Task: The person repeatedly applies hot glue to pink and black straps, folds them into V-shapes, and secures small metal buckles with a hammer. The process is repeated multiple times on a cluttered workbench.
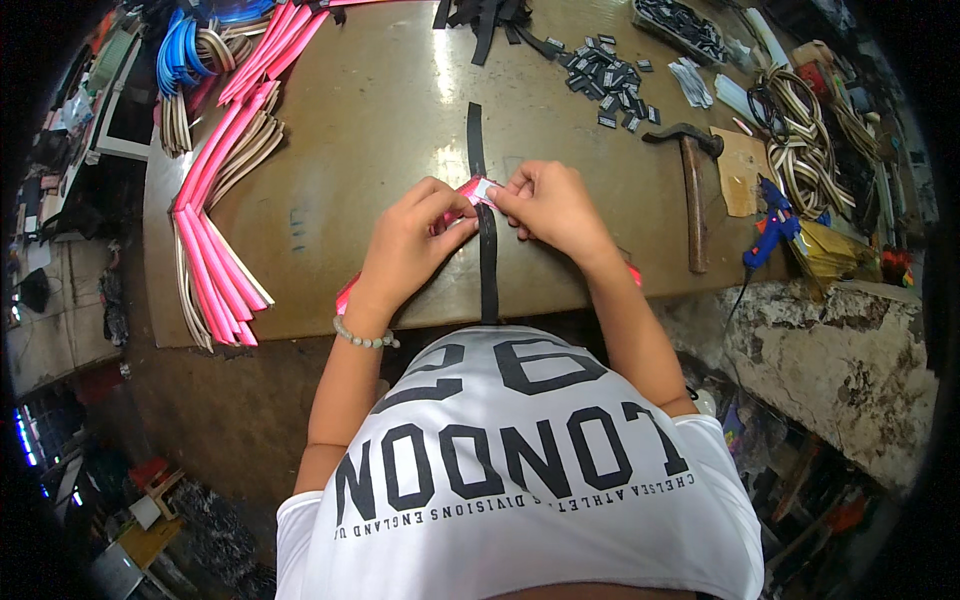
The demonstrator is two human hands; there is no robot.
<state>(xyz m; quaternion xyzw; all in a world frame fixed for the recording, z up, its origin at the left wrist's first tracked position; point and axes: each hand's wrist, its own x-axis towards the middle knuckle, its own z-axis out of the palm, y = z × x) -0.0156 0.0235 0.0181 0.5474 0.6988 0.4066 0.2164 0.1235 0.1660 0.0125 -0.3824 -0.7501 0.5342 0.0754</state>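
Observation:
Between my hands, a bright pink strip [468, 188] crosses over a black strap [488, 262] that lies lengthwise on the table. A small white piece [482, 187] sits on the strip at the crossing. My left hand [412, 235] is closed, pinching the strip just left of the strap. My right hand [552, 207] is closed too, its thumb and forefinger at the right side of the white piece. Parts of the pink strip show beyond both wrists; my hands hide its middle stretches. The strap's near end reaches the table edge by my shirt.
Folded pink strips [215, 290] lie along the table's left side, with blue coils [180, 55] behind. Small black tabs [612, 85] are scattered at the back right. A hammer [692, 200], blue glue gun [772, 225], brown card [738, 170] and coiled cords [805, 150] occupy the right side.

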